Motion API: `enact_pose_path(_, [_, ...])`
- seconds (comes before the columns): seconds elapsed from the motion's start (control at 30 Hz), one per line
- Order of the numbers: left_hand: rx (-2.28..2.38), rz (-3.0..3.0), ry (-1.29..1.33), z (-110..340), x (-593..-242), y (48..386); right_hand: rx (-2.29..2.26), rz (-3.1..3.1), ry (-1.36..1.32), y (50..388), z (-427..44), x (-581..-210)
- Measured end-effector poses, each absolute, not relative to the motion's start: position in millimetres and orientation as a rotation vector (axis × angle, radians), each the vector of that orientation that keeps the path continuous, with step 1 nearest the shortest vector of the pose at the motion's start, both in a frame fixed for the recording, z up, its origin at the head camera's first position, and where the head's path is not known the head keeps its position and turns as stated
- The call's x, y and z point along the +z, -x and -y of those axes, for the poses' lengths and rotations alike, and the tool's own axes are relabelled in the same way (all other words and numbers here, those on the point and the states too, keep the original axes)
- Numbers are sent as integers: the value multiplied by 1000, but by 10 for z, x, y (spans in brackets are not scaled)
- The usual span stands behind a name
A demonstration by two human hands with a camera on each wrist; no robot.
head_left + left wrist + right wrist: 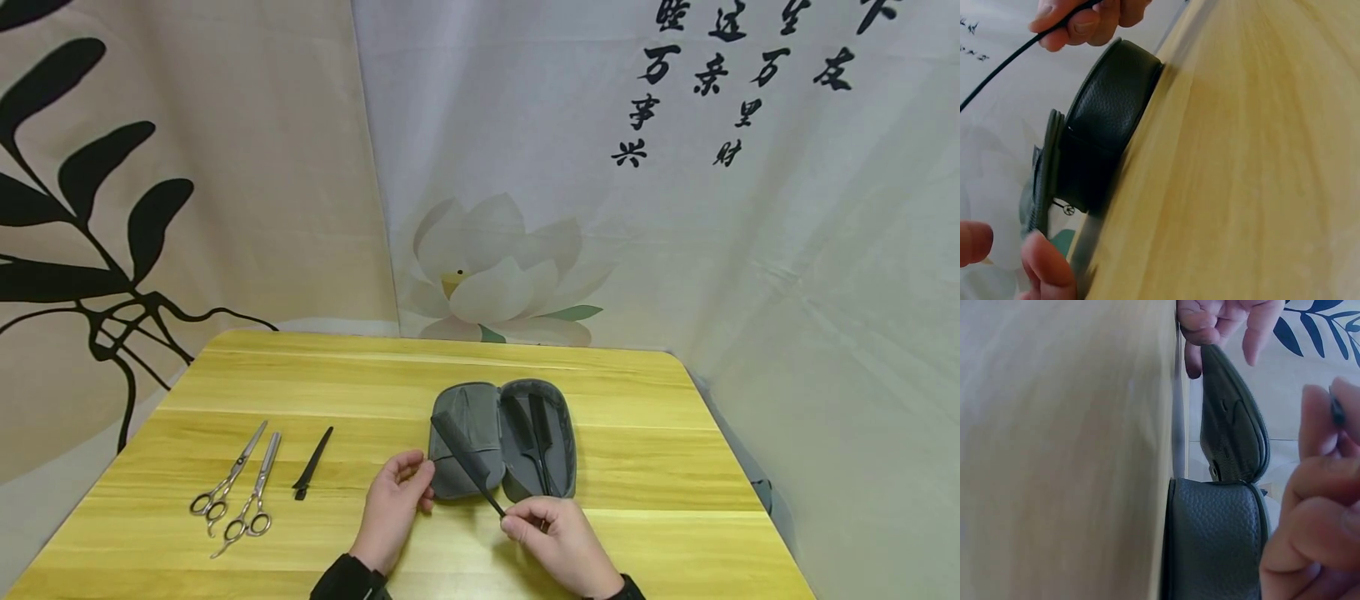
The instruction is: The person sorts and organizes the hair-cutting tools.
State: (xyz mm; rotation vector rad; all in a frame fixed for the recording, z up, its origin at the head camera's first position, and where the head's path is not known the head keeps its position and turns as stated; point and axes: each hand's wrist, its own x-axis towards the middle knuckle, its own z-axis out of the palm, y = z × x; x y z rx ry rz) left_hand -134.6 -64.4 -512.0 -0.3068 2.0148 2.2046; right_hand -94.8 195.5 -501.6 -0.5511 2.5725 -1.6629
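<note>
A dark grey zip case (465,475) lies unfolded on the table, its lid half to the left. Two black combs (538,433) rest inside its right half. My right hand (558,537) pinches a black comb (463,454) by its thin end, between thumb and fingertips. This comb slants up and left above the lid half. At the lid's left edge is my left hand (396,504). In the left wrist view, its fingertip (1047,259) meets the lid's edge, while the thumb (974,242) stands apart from it.
To the left on the wooden table (360,375) lie scissors (232,475), thinning scissors (258,492) and a black hair clip (313,462). Behind the table hangs a printed cloth (300,167) with a lotus and dark writing.
</note>
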Motion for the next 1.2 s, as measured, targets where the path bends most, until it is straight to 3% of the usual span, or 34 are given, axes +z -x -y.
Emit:
enact_pose_path(0.33, [2069, -1931, 183, 681, -5212, 1361, -1860, -2810, 566, 942, -1925, -5023])
enact_pose_path(0.63, [2071, -1944, 173, 660, -5191, 1374, -2125, -2826, -101, 985, -1944, -4945])
enact_pose_path(0.77, [2076, -1945, 172, 652, -5184, 1374, -2095, -2814, -281, 993, -1945, -4917])
enact_pose_path(1.2, [2056, -1948, 186, 658, -5235, 1373, -1876, -2893, -309, 973, -1951, -4951])
